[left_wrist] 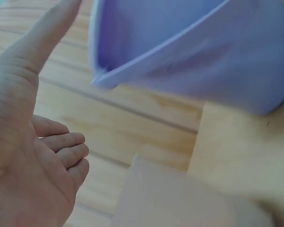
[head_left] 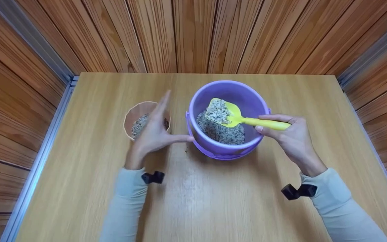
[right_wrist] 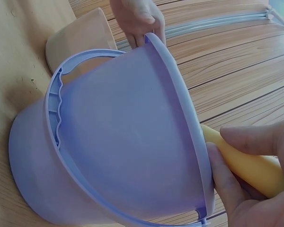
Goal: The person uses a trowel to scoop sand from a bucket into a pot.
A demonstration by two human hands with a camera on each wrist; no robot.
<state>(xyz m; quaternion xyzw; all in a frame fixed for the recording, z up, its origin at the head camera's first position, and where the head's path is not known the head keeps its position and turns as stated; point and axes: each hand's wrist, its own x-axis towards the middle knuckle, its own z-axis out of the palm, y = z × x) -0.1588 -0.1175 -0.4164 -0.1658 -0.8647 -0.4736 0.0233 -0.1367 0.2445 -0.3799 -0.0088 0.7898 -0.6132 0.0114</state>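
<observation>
My right hand point(head_left: 294, 132) grips the handle of a yellow scoop point(head_left: 235, 117). Grey-white gravel point(head_left: 217, 112) fills its blade, which is over a purple bucket point(head_left: 232, 92). More gravel point(head_left: 222, 136) lies inside the bucket. In the right wrist view the bucket's wall point(right_wrist: 128, 127) hides the blade, while the scoop handle point(right_wrist: 248, 165) shows between thumb and fingers. My left hand point(head_left: 153, 132) is spread with straight fingers, its thumb tip by the bucket's left rim; contact is unclear. Partly behind that hand stands a peach-coloured pot point(head_left: 139, 111), also holding gravel point(head_left: 139, 125).
Both containers stand on a light wooden table point(head_left: 193, 205). The bucket's carrying handle point(right_wrist: 54, 118) hangs down on its near side. A few dark specks point(head_left: 185, 151) lie between pot and bucket. Wood-plank walls point(head_left: 193, 37) rise behind and at both sides.
</observation>
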